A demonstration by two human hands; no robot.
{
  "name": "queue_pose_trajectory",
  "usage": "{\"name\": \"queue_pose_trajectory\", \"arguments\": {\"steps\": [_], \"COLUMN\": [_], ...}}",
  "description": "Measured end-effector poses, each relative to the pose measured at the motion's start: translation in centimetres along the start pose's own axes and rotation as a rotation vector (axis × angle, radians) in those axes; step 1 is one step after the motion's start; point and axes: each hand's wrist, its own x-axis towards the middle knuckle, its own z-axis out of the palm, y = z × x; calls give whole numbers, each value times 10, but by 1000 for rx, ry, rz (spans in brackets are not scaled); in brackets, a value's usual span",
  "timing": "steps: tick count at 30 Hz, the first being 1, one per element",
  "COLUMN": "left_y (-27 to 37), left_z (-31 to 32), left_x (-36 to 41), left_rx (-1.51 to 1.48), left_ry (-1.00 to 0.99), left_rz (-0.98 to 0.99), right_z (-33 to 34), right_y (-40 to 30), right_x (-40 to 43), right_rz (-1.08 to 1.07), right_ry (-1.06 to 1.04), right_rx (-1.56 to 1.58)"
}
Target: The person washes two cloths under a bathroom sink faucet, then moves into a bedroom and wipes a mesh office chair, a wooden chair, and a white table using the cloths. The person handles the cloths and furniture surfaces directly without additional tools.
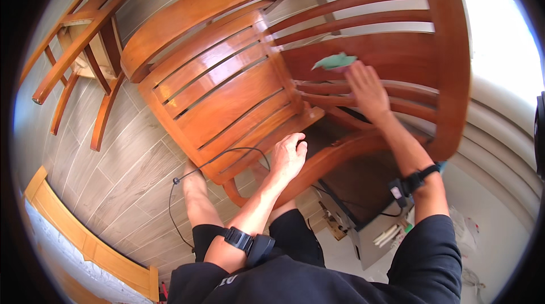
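A varnished wooden armchair with a slatted seat and slatted backrest stands before me. My right hand lies over the broad middle slat of the backrest, its fingers pressing on a green cloth. Part of the cloth spreads out beyond the fingertips. Near the seat's edge, beside the lower armrest, is my left hand, its fingers loosely curled and holding nothing that shows. A thin black cable loops in front of the seat.
A second wooden chair lies tipped at the upper left. A wooden bed frame runs along the lower left. Beside my right arm are a dark-topped table and small items. Pale curtain-like folds border the right side.
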Motion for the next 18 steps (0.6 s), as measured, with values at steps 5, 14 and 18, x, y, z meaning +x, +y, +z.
{"name": "queue_pose_trajectory", "arguments": {"steps": [5, 14, 18], "left_y": [56, 60, 45], "left_z": [23, 31, 31], "left_x": [-8, -8, -10], "left_rx": [-114, -87, -83], "left_ry": [-49, -60, -84], "left_rz": [90, 84, 15], "right_z": [-146, -130, -68], "right_y": [93, 62, 24], "right_x": [-93, -90, -54], "right_rz": [228, 138, 28], "right_ry": [224, -53, 58], "right_rx": [-220, -245, -210]}}
